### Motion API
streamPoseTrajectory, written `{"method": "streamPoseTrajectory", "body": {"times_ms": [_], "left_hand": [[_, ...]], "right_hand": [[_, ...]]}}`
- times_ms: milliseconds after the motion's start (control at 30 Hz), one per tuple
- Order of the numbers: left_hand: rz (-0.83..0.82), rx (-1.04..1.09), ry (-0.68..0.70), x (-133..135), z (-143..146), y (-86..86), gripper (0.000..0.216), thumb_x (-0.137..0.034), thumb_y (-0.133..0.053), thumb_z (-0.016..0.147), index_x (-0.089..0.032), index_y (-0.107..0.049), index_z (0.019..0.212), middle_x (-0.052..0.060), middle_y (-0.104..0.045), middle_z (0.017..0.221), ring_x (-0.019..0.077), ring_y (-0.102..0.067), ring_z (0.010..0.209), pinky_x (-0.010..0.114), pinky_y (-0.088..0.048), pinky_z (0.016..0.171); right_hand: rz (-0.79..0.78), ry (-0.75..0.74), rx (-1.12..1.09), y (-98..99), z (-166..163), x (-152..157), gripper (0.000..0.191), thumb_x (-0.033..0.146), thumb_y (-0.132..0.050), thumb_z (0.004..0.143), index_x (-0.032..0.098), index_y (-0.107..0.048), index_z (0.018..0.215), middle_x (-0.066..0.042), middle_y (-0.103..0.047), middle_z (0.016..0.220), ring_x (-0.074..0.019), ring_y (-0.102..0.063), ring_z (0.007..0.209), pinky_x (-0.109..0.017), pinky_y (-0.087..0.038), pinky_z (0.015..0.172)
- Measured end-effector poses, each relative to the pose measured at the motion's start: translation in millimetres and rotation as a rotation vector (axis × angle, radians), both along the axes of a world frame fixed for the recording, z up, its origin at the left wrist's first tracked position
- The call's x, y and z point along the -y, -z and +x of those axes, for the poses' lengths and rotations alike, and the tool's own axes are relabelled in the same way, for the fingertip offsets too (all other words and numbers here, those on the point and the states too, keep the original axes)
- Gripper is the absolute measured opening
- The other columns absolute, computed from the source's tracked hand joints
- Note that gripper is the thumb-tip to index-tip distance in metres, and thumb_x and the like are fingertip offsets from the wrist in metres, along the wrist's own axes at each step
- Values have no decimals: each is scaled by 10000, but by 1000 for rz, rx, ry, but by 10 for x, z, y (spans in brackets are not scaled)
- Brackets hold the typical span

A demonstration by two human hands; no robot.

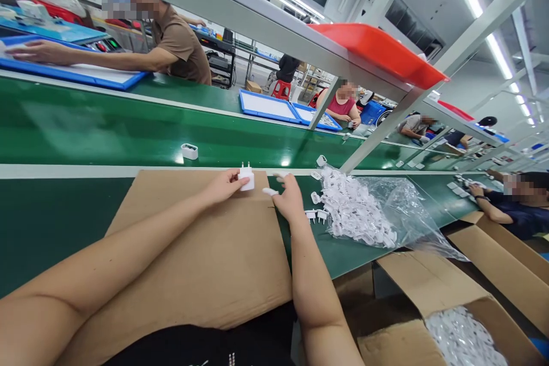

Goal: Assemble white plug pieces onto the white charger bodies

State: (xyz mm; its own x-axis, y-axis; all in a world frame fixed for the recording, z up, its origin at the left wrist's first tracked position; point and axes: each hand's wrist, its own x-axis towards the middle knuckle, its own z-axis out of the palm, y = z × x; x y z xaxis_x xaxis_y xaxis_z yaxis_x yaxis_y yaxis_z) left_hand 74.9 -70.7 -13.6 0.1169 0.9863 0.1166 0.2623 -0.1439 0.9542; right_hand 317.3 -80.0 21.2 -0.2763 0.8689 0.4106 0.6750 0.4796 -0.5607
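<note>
I judge the step as single-part handling: my left hand [223, 186] pinches a white plug adapter [246, 178], prongs up, at the far edge of the cardboard sheet [193, 251]. My right hand [288, 197] rests beside it, fingers spread and empty. The next move calls for a steady pinch clear of the prongs

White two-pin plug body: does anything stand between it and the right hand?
Nothing visible. The white two-pin plug body is pinched by the left hand, and only a bare strip of brown cardboard sheet separates it from the open right hand.
</note>
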Motion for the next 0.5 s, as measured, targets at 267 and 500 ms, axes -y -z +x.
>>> {"method": "streamPoseTrajectory", "body": {"times_ms": [267, 500], "left_hand": [[29, -548, -402, -800, -422, -63, 402, -416, -630, 857, -160, -657, 1166, 146, -719, 1082, 296, -668, 944, 329, -467, 745], [115, -694, -458, -611, -607, -331, 685, -399, -762, 793, -58, -539, 1344, 248, -570, 1377, 434, -478, 1290, 508, -409, 1050]], "right_hand": [[-458, 393, 363, 21, 427, -152, 317, 32, -678, 718, 154, -725, 1007, -160, -688, 1106, -329, -661, 1047, -431, -499, 901], [-317, 329, -86, 135, 375, -319, 271, 132, -579, 811, 164, -699, 1052, -98, -703, 1076, -205, -684, 980, -332, -549, 902]]}}
